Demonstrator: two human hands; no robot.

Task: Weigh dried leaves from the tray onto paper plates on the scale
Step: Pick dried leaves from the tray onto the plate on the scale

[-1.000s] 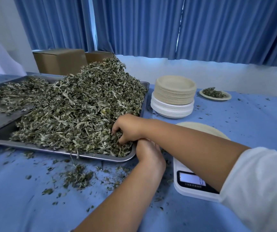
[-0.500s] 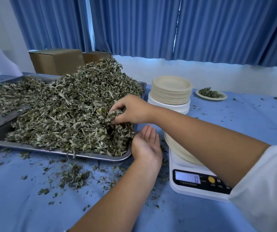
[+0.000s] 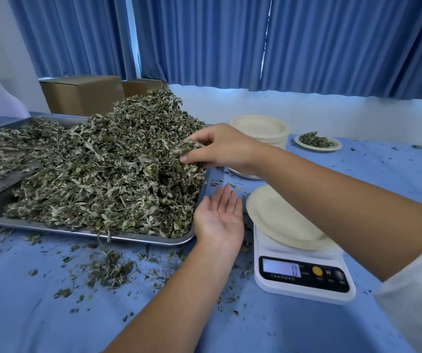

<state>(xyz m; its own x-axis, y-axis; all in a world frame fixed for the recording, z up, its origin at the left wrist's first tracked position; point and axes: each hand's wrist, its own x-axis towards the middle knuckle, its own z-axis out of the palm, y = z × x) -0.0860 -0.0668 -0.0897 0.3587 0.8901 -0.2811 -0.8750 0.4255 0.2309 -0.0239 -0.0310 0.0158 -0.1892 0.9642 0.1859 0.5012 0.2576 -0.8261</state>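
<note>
Over the right end of the shallow rectangular steel tray [image 3: 128, 236], gripping a loose clump of grey-green dried leaves [image 3: 188, 149] with the right hand [image 3: 220, 149], fingers and thumb curled round it, palm down, against the right slope of the big heap of the same leaves [image 3: 97, 169] filling the tray; cannot tell whether lifted clear of the heap or touching it. Just below, beside the tray's right rim, holding the left hand [image 3: 218, 217] flat and palm up, fingers straight and together, nothing in it, between the tray and a small white digital kitchen scale [image 3: 304, 278]. On the scale, one round beige paper plate [image 3: 278, 217], partly hidden by the right forearm [image 3: 345, 200]; below it a lit display [image 3: 281, 270] with what looks like a single zero. Behind the right hand, a tall stack of like plates [image 3: 260, 128]; to its right, apart from it, a small paper plate [image 3: 318, 149] bearing a little pile of leaves. Under everything, a blue tablecloth [image 3: 39, 314] strewn with leaf crumbs [image 3: 108, 270], thickest just in front of the tray. At the back, two brown cardboard boxes [image 3: 82, 95] behind the heap, and pleated blue curtains [image 3: 204, 39].
</note>
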